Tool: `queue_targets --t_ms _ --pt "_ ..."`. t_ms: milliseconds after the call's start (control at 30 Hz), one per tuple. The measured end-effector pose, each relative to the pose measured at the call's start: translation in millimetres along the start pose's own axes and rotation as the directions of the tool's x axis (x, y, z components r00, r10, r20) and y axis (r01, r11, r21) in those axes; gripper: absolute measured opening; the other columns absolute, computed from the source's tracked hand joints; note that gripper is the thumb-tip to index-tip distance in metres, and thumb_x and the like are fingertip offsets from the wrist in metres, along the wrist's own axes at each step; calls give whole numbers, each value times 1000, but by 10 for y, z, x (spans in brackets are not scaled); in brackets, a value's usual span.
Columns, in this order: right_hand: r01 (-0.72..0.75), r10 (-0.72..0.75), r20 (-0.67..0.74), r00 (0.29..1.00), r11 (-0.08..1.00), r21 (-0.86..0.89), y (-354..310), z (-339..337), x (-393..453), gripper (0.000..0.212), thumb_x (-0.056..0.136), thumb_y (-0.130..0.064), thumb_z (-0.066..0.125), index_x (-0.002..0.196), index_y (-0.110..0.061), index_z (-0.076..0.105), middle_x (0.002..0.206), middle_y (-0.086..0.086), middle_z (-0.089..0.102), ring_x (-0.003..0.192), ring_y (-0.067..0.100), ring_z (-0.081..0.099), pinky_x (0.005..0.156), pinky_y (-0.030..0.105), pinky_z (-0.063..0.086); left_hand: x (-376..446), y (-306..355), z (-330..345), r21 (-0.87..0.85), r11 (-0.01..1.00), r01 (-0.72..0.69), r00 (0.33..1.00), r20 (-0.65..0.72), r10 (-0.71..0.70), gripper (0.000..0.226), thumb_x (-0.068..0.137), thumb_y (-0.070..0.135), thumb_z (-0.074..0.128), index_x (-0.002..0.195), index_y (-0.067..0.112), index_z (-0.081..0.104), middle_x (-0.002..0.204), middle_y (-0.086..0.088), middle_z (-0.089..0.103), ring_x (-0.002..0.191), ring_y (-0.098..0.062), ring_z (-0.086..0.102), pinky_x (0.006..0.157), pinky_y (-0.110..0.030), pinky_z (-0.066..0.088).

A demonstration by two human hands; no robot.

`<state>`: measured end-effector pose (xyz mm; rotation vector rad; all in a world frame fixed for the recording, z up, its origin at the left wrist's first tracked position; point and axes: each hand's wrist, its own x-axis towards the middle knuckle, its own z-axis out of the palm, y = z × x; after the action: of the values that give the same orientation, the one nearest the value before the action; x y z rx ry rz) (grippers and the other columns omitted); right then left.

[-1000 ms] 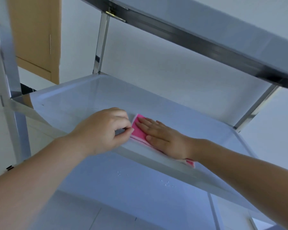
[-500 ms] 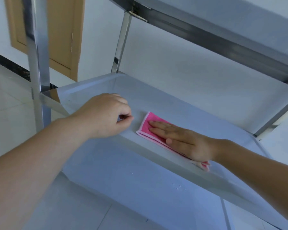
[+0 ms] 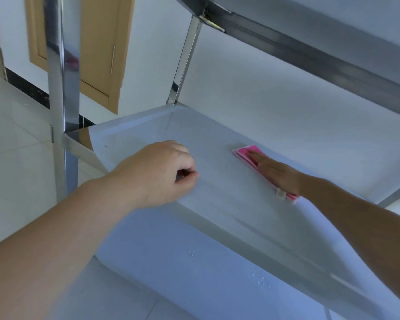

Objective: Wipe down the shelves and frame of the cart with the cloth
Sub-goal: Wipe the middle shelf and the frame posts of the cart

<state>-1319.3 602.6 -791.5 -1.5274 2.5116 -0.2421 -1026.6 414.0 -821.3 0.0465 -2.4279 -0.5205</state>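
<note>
Head view, looking down through the steel cart [image 3: 62, 72]. Right hand [image 3: 276, 174] lies flat, palm down, fingers straight, pressing the cloth [image 3: 245, 154] onto the middle shelf [image 3: 148, 130]; no pinch, only downward pressure. Left hand [image 3: 158, 173] sits well to the left of the right hand, loosely curled into a fist, thumb against the index finger, resting at the near rim of the same shelf. It grasps nothing that I can see.

Cloth: pink, folded into a narrow strip of several layers, pale edge lines at the folds. One end shows past the fingertips, the other pokes out under the wrist together with a small white tag. The rest is hidden under the palm.

Risks, as judgement:
- A flat palm gives no grip on the fabric. On smooth steel the hand may slide over the cloth, or the layers may bunch and unfold, leaving streaks.
- The strip is narrow, so each pass probably covers little; gaps between passes are likely, above all in the far corner beyond the fingertips by the rear post [image 3: 183, 65].
- The raised rim around the shelf may stop the cloth short of the edge, leaving the fold line unwiped.
- Droplets sit on the lower shelf [image 3: 194, 273] beneath the forearms; that level looks not yet dried.
- Top shelf [image 3: 310, 47] hangs close above the right arm; a raised elbow could strike its edge.
</note>
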Motion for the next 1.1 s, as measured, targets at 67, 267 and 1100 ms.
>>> queue_targets --t_ms 67,267,1100 --pt "-147 148 -34 988 989 24 220 -54 90 45 102 -29 27 147 -29 23 154 -10 18 140 9 20 112 19 6 -2 -3 5 -1 1000 -5 1000 -4 5 28 84 27 54 60 13 52 61 5 49 69 -8 45 61 -35 45" --pt "-285 296 -119 948 953 104 546 -124 312 43 103 -21 25 145 -17 30 154 4 25 140 19 23 118 33 10 2 -15 14 6 1000 8 1000 -3 -8 29 84 32 48 62 14 51 63 5 50 71 -8 45 61 -37 46" --pt "375 -369 133 920 926 -27 -1695 372 -369 51 99 -24 29 147 -17 14 157 -2 1 144 7 -4 119 32 -2 -79 -35 -305 -81 997 -19 983 -186 3 28 82 20 51 58 6 51 59 -3 49 60 -20 47 56 -36 41"
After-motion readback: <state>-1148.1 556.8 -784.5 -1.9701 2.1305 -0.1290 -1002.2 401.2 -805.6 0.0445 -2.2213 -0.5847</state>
